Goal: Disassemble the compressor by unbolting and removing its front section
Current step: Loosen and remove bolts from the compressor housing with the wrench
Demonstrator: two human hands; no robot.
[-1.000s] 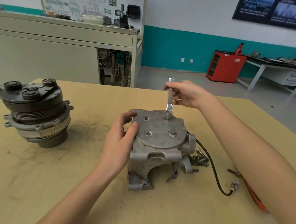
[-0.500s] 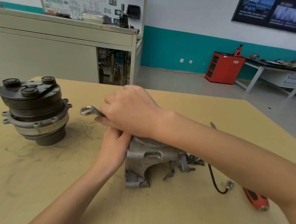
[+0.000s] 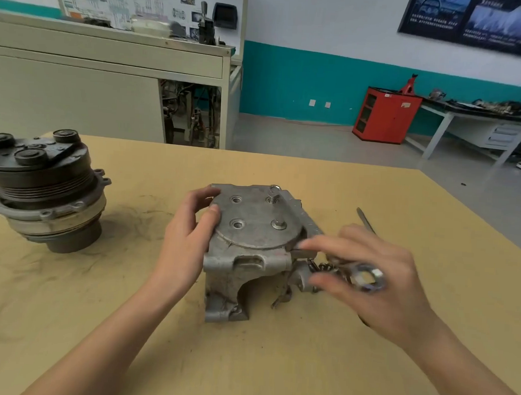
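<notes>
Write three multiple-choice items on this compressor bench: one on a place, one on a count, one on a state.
1. Relative to the compressor housing, the pulley section stands: A) on top of it B) left of it on the table C) behind it on the floor.
2. Empty bolt holes in the end plate: A) none B) four C) two.
3. The wrench is: A) in the right hand, off the bolts B) seated on a bolt C) lying on the table.
Answers: 1 B: it stands apart at the table's left. 2 C: two holes are empty, two hold bolts. 3 A: the right hand grips it beside the housing.
</notes>
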